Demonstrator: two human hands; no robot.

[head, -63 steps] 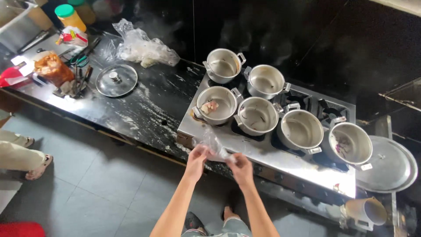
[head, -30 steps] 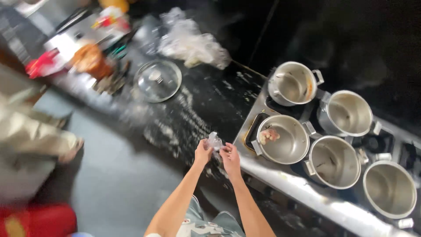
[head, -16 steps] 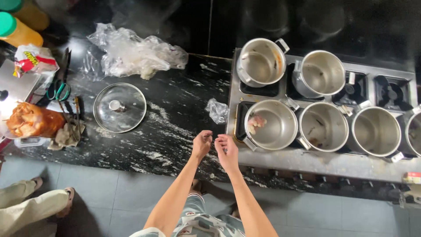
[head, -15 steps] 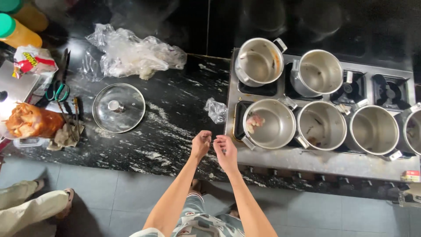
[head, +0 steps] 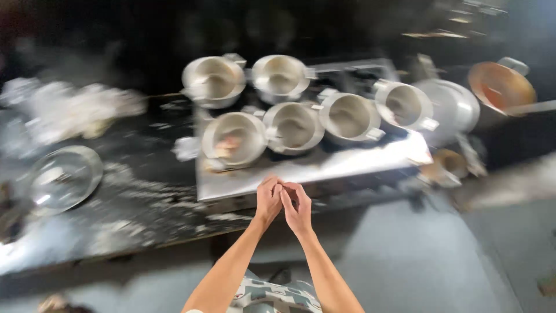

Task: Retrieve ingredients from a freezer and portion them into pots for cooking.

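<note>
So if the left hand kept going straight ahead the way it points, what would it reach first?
Probably the steel stove top's front edge, then the pot holding food. The left hand points up-frame; blur makes depth uncertain.

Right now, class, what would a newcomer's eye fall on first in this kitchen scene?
First, the cluster of six metal pots crowded on the steel stove top in the upper middle, the front left pot holding something pinkish. Just below, the left hand and right hand meet fingers to fingers over the stove's front edge. A glass lid lies on the dark counter at far left.
</note>
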